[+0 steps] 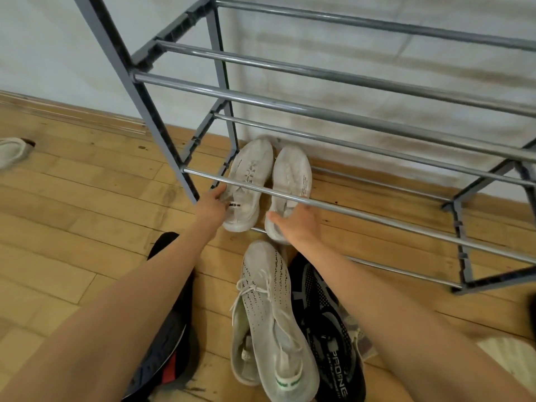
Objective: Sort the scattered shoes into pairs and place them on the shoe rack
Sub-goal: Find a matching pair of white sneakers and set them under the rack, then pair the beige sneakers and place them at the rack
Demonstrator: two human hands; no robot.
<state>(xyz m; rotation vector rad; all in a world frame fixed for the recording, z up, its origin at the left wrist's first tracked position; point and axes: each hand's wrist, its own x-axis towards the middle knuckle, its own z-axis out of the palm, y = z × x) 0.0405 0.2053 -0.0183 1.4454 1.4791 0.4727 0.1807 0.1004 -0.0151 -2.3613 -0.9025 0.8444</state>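
Note:
Two white sneakers lie side by side, toes toward the wall, on the lowest tier of the grey metal shoe rack (327, 82). My left hand (210, 206) grips the heel side of the left white sneaker (249, 181). My right hand (295, 224) holds the heel of the right white sneaker (291, 175). A rack bar crosses over both shoes. On the floor nearer to me lie a white laced sneaker with green heel marks (266, 314) and a black patterned sneaker (327, 329) beside it.
A dark shoe with a red patch (165, 352) lies under my left forearm. Another pale shoe (13, 152) sits at the far left on the wooden floor. A white wall stands behind the rack. A pale object (510, 361) shows at the lower right.

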